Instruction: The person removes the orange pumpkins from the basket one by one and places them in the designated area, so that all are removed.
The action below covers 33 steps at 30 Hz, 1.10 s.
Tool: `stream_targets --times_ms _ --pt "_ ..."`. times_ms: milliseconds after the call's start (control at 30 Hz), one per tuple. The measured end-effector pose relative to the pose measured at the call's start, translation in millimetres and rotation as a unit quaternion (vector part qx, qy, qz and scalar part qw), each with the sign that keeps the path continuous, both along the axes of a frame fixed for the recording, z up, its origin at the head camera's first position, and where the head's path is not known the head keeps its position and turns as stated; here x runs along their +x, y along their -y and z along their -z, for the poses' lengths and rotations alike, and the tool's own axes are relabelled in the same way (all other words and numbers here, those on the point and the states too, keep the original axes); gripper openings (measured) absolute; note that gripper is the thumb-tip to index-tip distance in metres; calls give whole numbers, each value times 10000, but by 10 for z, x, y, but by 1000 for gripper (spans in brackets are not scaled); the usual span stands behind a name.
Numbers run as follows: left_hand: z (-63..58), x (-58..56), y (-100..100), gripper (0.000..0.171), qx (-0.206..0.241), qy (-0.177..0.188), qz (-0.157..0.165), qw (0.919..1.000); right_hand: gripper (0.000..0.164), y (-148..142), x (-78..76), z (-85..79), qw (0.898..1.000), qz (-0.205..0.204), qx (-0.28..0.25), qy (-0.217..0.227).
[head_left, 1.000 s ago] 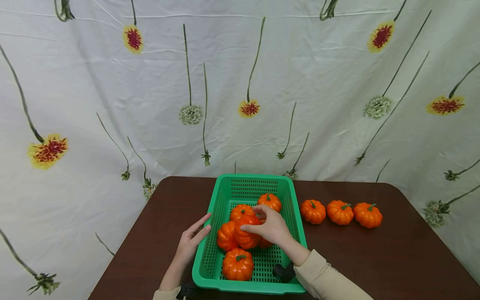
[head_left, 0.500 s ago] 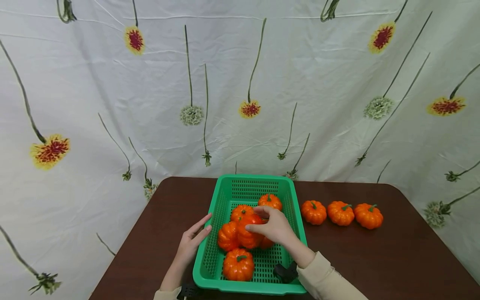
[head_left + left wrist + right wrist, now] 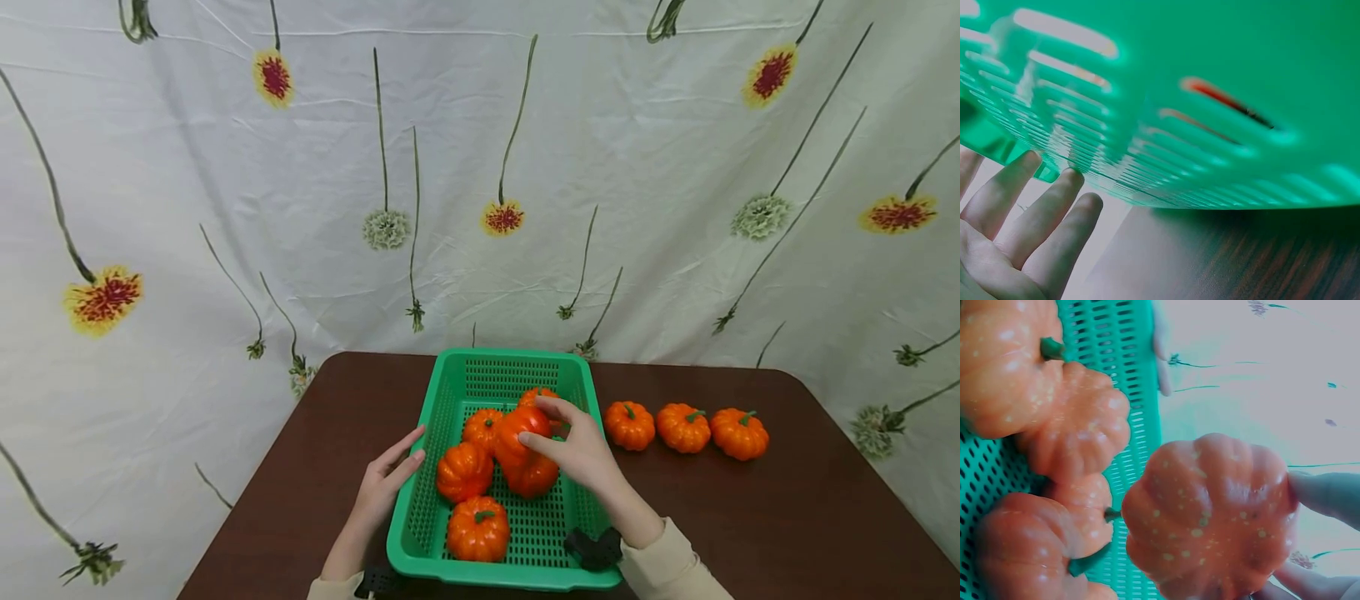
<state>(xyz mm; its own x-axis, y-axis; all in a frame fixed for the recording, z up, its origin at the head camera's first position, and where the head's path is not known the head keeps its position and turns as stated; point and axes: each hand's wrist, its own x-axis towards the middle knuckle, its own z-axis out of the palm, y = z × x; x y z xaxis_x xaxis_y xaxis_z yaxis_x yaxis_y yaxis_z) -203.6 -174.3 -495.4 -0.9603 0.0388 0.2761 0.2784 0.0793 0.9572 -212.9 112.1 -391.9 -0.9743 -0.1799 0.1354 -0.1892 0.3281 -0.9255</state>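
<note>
My right hand [image 3: 581, 442] holds a small orange pumpkin [image 3: 516, 435] between thumb and fingers, over the green plastic basket [image 3: 600, 500]. In the right wrist view the held pumpkin [image 3: 1210, 515] shows its ribbed, speckled surface, with the thumb [image 3: 1329, 490] on one side and fingers below. Several more pumpkins lie in the basket, one [image 3: 532, 479] partly under the held one and another [image 3: 477, 529] near the front. At the basket's left rim is my left hand [image 3: 382, 483], thumb and fingers extended. The left wrist view shows those fingers [image 3: 1054, 215] nearly straight beside the slotted wall.
Outside the basket to the right, three orange pumpkins [image 3: 682, 427] with green stems stand in a row on the dark brown table [image 3: 750, 517]. A pale curtain with printed flowers [image 3: 660, 167] hangs behind the table.
My right hand has moved right with the held pumpkin, uncovering more of the pumpkin beneath and covering part of the one at the back. My left hand stays at the rim.
</note>
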Motion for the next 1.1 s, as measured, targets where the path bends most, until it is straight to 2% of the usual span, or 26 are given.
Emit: stream_targets --times_ms 267,467,767,933,1100 --pt "14 -5 -5 41 -123 -78 -110 9998 59 -186 58 -104 9981 213 -569 -55" --pt "0 -5 -3 40 -60 -70 -78 9999 57 -358 93 -127 9934 580 -933 -344" --pt "-9 -4 -4 41 -35 -35 0 10000 60 -552 151 -90 9776 1217 -1585 -658" --pt "-11 0 -6 40 -17 -51 21 10000 58 -664 174 -80 9659 1580 -1838 -915" --pt "-9 0 -8 40 -4 -45 22 10000 56 -800 188 -34 9576 1895 -1959 -940"
